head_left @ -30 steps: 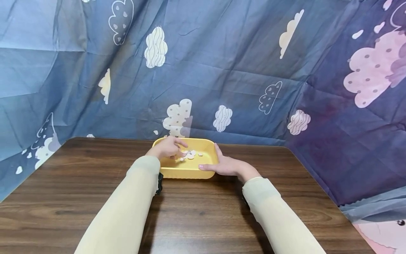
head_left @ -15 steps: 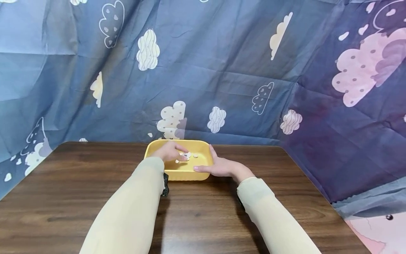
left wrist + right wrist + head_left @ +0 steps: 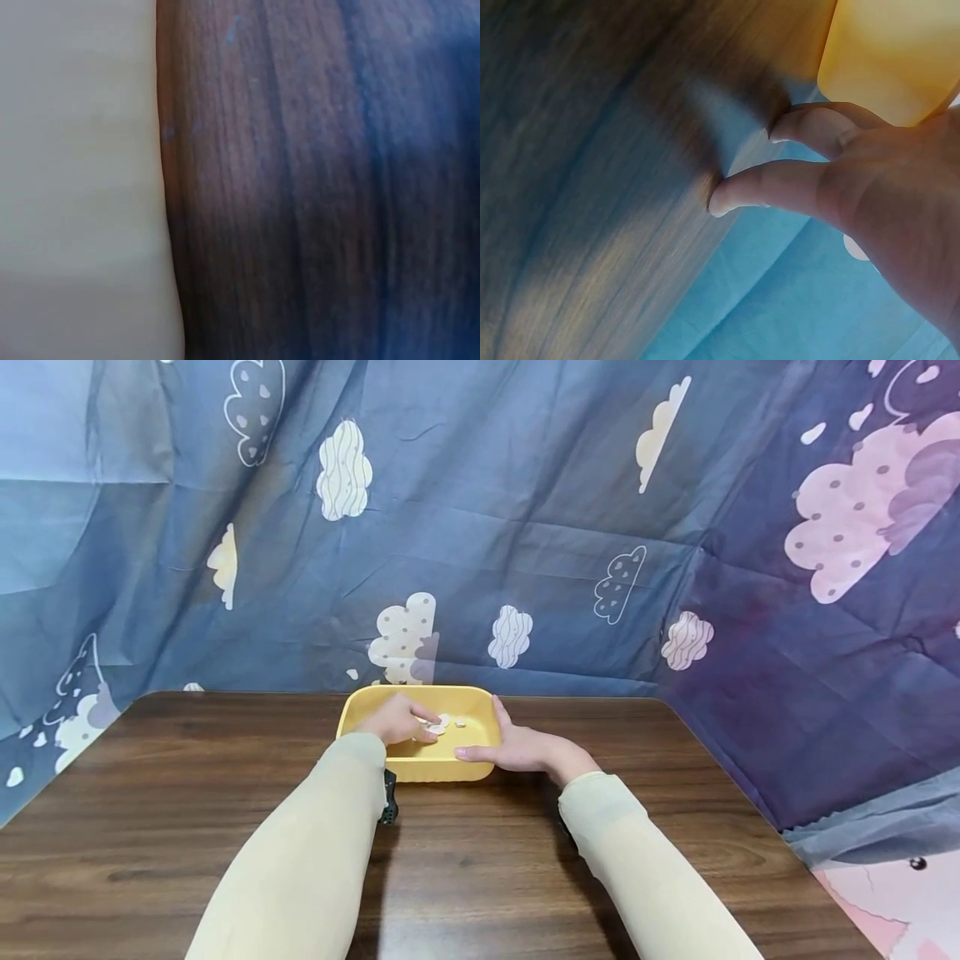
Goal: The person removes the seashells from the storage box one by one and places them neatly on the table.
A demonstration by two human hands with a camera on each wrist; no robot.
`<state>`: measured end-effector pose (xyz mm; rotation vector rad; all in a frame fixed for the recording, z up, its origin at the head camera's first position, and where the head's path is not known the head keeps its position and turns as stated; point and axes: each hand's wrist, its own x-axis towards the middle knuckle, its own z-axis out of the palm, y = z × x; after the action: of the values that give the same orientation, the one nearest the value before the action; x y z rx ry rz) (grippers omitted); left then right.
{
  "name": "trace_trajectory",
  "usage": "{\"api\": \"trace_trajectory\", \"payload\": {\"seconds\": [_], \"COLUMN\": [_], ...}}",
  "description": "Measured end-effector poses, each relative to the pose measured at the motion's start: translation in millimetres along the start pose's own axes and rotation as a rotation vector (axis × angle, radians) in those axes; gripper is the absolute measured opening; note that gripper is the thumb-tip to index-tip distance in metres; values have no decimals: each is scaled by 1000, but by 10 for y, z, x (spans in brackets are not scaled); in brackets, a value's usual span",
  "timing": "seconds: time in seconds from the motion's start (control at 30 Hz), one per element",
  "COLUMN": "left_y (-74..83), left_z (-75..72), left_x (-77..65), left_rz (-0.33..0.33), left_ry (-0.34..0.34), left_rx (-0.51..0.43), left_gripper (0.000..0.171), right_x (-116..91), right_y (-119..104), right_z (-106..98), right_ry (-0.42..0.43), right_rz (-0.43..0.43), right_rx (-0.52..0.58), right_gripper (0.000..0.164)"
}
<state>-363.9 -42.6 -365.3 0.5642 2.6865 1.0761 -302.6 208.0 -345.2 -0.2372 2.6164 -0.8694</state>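
My left hand (image 3: 396, 720) reaches down into a shallow yellow bin (image 3: 420, 770) near the table's far edge. Its index finger and thumb are stretched out and apart, over or against small white pieces (image 3: 437, 728) on the bin's floor. Whether a piece is pinched is hard to make out. At the bin's right end, my right hand (image 3: 519, 747) holds the corner, thumb along the front rim and fingers along the right side. In the right wrist view, two fingertips of this hand (image 3: 832, 169) reach down to the table beside the yellow bin (image 3: 900, 56).
A separate white piece (image 3: 460, 723) lies to the right inside the bin. Below is a brown wood-grain table (image 3: 465, 877). Blue cloth with cloud prints (image 3: 465, 527) hangs behind its far edge. Only sleeve (image 3: 82, 180) and table show in the left wrist view.
My left hand has come slightly further right and over the white pieces, its fingers nearer together. The right hand keeps its place on the bin. The head view has shifted slightly.
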Motion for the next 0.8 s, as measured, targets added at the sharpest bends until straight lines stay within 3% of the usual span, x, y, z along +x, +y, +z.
{"api": "trace_trajectory", "payload": {"seconds": [0.33,0.8], "left_y": [-35,-33], "left_z": [47,65], "left_x": [100,125], "left_rz": [-65,-88], "left_ry": [28,22], "left_rx": [2,-8], "left_gripper": [31,36], "right_x": [-11,-17], "right_y": [-13,-10], "right_z": [-4,-9], "right_ry": [-4,-8], "right_rz": [5,6], "right_rx": [-10,-5], "right_gripper": [137,135]}}
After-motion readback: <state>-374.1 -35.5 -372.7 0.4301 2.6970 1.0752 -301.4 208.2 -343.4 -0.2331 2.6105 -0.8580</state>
